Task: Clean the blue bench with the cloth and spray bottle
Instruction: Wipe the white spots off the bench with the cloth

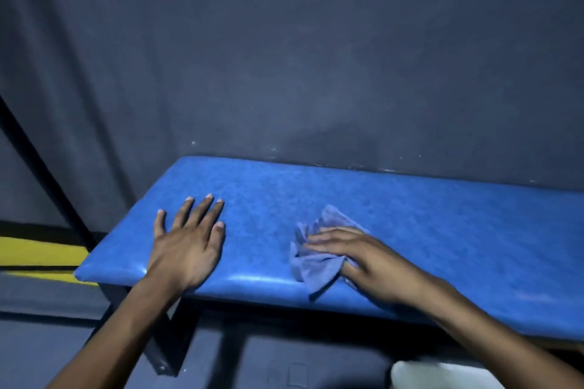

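Head view, one blue bench (410,230), two hands, left hand (186,249) flat, right hand (366,259) pressing one cloth (316,265)

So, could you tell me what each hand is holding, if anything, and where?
The right hand presses the cloth onto the blue bench, fingers across its bunched middle. The left hand rests flat, holding nothing.

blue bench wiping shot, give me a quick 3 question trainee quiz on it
1. True or false: the left hand rests flat on the blue bench.
2. Which hand presses the cloth? A. left B. right C. both
3. Fill in: the stripe on the floor left of the bench is ____.

Key: 1 true. 2 B, the right hand. 3 yellow.
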Demonstrator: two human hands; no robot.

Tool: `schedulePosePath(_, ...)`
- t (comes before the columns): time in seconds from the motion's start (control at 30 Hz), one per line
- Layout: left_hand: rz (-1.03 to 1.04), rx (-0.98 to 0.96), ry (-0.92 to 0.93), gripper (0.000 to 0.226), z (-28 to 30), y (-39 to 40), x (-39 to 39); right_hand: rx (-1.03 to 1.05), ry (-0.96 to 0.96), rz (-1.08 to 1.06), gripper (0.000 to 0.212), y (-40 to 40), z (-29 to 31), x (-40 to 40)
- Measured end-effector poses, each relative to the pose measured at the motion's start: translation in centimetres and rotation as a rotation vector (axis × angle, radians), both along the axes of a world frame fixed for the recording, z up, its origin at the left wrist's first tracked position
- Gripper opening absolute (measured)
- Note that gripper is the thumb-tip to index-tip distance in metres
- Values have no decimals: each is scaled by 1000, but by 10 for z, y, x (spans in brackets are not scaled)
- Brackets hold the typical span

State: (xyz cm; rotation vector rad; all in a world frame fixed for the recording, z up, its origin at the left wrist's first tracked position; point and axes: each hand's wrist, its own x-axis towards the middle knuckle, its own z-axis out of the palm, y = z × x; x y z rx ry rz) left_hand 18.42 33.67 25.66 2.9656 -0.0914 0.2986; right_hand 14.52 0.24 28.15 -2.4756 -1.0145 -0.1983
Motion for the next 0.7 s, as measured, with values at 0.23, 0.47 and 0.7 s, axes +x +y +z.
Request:
schedulePosePath(0.23,-112,-3,7,61,4,1,-6,-27,-25,-381,28,-50,6,125)
schedulePosePath(0.47,-200,-69,-1,51,3,5,-8,-2,49,-200,19,-9,9,110)
schedulePosePath(0.7,-204,-103,79,53,11,8,-9,-101,76,-157,56,9,19,-10)
